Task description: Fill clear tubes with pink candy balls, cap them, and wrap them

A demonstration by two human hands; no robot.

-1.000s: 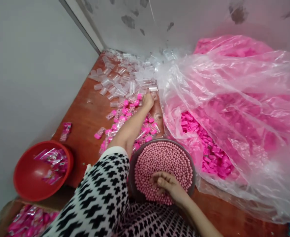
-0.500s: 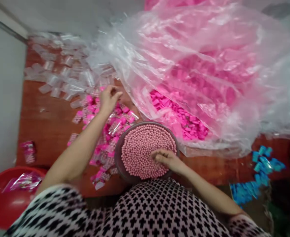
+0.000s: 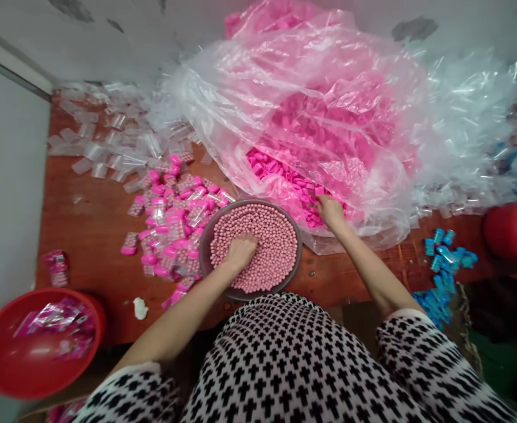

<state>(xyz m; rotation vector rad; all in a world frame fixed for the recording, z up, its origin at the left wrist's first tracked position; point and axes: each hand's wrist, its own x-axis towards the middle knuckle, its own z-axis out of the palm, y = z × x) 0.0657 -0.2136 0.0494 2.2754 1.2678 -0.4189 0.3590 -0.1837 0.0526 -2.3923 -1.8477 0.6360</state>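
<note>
Digging into the bowl (image 3: pixel 300 252) of pink beads (image 3: pixel 271 235), the left hand (image 3: pixel 241 251) has its fingers curled down in them, can't tell if they grip anything. The right hand (image 3: pixel 331 211) is nearer the pink caps (image 3: pixel 280 173) at the clear bag's (image 3: pixel 329 88) mouth. They're right past its bunched fingertips, but I can't tell if one's pinched.

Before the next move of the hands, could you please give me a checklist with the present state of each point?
1. Left hand in the bowl of pink beads: ok.
2. Left hand holds something: cannot tell.
3. Right hand at the pink caps inside the clear bag: ok.
4. Right fingers shut on a cap: cannot tell.
5. Capped tubes lie on the table beside the bowl: ok.
</note>
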